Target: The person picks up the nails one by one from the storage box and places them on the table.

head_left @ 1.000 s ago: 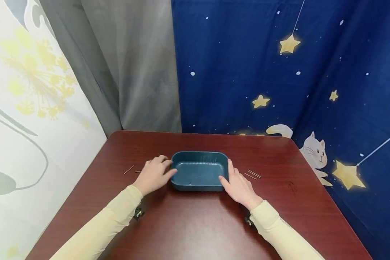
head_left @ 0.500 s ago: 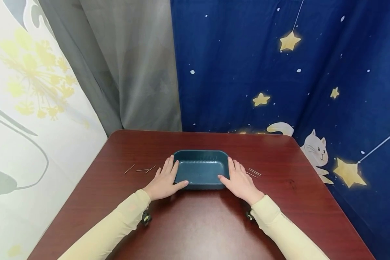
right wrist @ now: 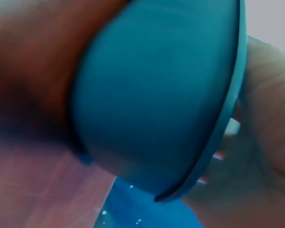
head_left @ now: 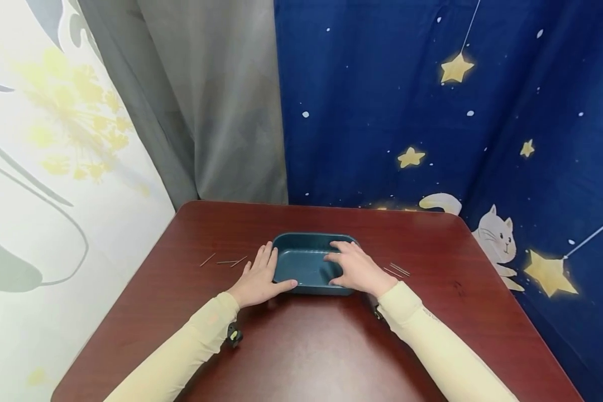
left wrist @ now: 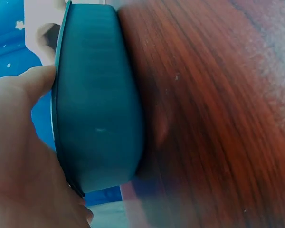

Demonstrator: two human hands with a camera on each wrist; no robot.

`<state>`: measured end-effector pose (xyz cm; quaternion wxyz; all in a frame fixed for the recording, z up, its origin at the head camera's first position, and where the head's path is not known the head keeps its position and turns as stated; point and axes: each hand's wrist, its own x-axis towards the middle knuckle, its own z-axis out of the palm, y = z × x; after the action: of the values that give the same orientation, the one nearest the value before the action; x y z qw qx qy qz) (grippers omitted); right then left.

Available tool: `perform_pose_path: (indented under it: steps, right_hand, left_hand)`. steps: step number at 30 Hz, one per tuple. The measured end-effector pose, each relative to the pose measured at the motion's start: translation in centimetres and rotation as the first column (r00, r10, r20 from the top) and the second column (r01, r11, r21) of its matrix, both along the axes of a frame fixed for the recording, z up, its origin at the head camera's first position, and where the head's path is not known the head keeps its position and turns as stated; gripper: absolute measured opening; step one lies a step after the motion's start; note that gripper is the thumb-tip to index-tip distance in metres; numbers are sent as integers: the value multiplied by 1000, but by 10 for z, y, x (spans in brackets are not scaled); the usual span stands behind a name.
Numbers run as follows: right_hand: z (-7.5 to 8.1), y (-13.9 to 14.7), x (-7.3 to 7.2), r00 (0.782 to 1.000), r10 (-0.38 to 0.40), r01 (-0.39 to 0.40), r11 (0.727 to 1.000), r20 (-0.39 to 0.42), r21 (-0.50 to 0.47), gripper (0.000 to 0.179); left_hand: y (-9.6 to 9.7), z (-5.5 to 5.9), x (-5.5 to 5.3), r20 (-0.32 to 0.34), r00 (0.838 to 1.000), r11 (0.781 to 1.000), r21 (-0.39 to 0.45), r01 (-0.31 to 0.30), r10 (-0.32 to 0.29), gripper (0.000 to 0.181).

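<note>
A dark teal rectangular plastic basin (head_left: 302,264) with rounded corners sits on the table, nothing in it but the right hand's shadow. My left hand (head_left: 257,283) rests along its left end, fingers straight and thumb at the front rim. In the left wrist view the thumb touches the rim above the basin's outer wall (left wrist: 97,99). My right hand (head_left: 359,271) reaches over the right end, its loosely bent fingers above the inside and holding nothing. The right wrist view is blurred and shows the hand beside the rim (right wrist: 230,102).
Several thin sticks lie on the dark red wooden table (head_left: 301,340): a left group (head_left: 227,262) beyond the left hand and a right group (head_left: 400,269) beside the right hand. A grey curtain (head_left: 231,111) and a blue starry curtain (head_left: 362,100) hang behind the table.
My left hand has come rightward and settled on the basin's left end. My right hand has shifted from the right rim inward over the basin, its fingers now bent. The head view has turned slightly left.
</note>
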<state>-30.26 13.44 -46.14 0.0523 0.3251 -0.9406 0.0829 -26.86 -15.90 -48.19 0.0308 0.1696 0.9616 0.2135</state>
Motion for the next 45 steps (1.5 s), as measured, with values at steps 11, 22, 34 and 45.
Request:
perform_pose_path:
  steps: [11,22,34,45]
  right_hand:
    - [-18,-21,-13,993,-6,-15,985,122,171,67]
    - [-15,-46,-19,990,103,-119,976,97,182,65]
    - [-23,-85,-25,964,245,-261,941,101,215,52]
    - [-17,-75,-33,944,260,-285,953,203,105,49]
  left_hand:
    - [0,3,2,25,1000,998,-60,9,-7,114]
    - [-9,6,-1,21,1000,997,-73,4,-2,116]
    - [-4,4,0,51,998,997,-73,26,-22,114]
    - [-3,10,-5,34,999,995,-88,37,-34,116]
